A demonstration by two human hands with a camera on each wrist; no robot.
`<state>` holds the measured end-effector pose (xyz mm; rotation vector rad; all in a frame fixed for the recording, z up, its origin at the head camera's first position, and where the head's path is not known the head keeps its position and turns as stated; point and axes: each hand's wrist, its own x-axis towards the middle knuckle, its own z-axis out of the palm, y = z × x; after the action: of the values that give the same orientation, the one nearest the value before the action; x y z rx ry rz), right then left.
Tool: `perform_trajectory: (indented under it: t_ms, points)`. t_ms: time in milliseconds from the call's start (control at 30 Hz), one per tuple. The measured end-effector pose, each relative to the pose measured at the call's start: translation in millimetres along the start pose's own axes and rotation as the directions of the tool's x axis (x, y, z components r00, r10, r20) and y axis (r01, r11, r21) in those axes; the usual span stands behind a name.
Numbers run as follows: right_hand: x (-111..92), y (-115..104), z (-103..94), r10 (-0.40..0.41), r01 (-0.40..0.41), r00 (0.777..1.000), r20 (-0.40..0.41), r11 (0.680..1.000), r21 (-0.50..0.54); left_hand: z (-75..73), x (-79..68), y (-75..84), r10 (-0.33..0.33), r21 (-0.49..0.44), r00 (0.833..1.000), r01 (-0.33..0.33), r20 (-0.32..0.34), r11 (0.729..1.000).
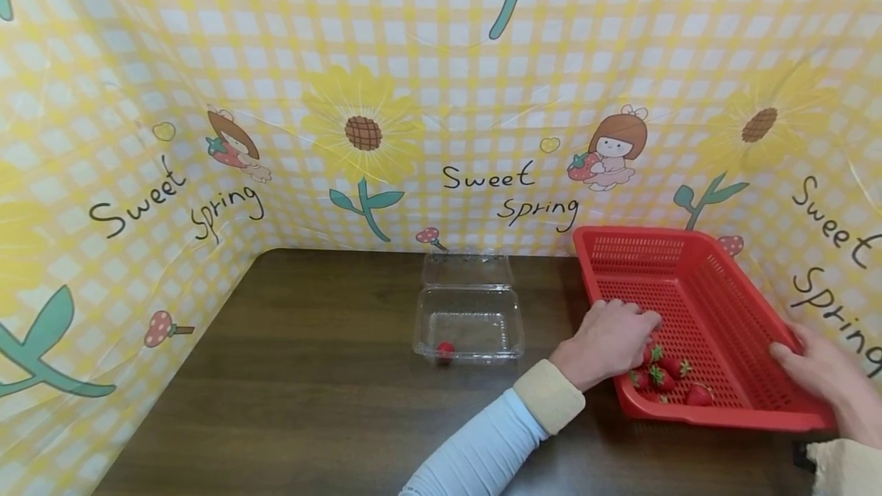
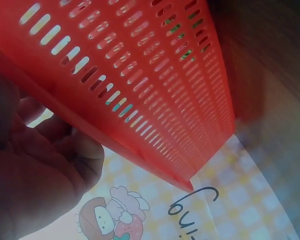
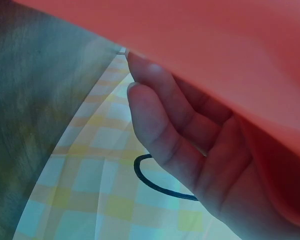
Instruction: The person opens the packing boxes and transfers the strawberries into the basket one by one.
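Note:
A red slotted plastic basket (image 1: 744,312) is on the right of the table, with several strawberries (image 1: 663,379) in its near left corner. My left hand (image 1: 609,343) reaches over its left rim with bent fingers, right at a strawberry (image 1: 648,354); whether they pinch it I cannot tell. In the left wrist view, curled fingers (image 2: 85,155) show beside the rim. My right hand (image 1: 823,373) grips the basket's right rim, thumb on the inner side, fingers (image 3: 155,115) under the rim outside. Left of the basket lies an opened clear plastic clamshell box (image 1: 468,305), one strawberry (image 1: 445,350) at its front.
The brown wooden table (image 1: 310,373) extends left of the clamshell. A yellow checked cloth (image 1: 441,98) with printed flowers and figures rises behind the table and on both sides, close to the basket's far and right sides.

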<state>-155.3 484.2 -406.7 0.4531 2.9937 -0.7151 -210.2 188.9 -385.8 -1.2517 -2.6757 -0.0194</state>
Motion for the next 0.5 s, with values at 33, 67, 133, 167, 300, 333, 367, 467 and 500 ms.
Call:
perform_trajectory:
  t_ms: [33, 67, 133, 167, 300, 333, 367, 467, 500]
  points:
    - [0.2, -0.2, -0.3, 0.003, -0.003, 1.0, 0.005, 1.0, 0.005, -0.1, -0.4, -0.7, 0.0, -0.001, 1.0, 0.0, -0.006, 1.0]
    - [0.7, -0.2, -0.5, 0.006, -0.006, 1.0, 0.01, 1.0, 0.01, 0.0, -0.7, -1.2, 0.0, -0.002, 1.0, 0.0, -0.01, 1.0]
    - [1.0, -0.3, -0.5, 0.0, 0.0, 1.0, 0.01, 1.0, 0.018, 0.1, -1.4, -2.2, 0.001, -0.003, 1.0, -0.001, -0.012, 1.0]
    - [1.0, -0.3, -0.2, -0.001, 0.001, 1.0, 0.007, 1.0, 0.016, 0.1, -1.7, -2.7, 0.003, -0.004, 1.0, -0.003, -0.014, 1.0]
    - [1.2, 0.7, -0.5, -0.035, 0.035, 0.999, -0.003, 0.999, 0.002, -0.2, -2.9, -4.5, 0.018, -0.008, 0.999, -0.019, -0.035, 1.0]
    - [1.1, 1.0, -0.4, -0.042, 0.042, 0.999, -0.008, 0.999, -0.003, -0.5, -3.1, -4.8, 0.021, -0.014, 0.999, -0.022, -0.04, 1.0]
    - [1.2, 1.3, -0.4, -0.046, 0.046, 0.999, -0.012, 0.999, -0.008, -0.9, -3.3, -5.3, 0.023, -0.022, 0.999, -0.024, -0.047, 0.999]
    - [1.9, 2.0, -0.1, -0.052, 0.052, 0.999, -0.01, 0.999, -0.001, -2.6, -4.7, -6.5, 0.017, -0.047, 0.998, -0.02, -0.059, 0.999]
    - [2.3, 2.1, 0.0, -0.051, 0.051, 0.999, -0.009, 0.999, 0.001, -3.1, -5.4, -7.0, 0.016, -0.051, 0.998, -0.019, -0.064, 0.999]
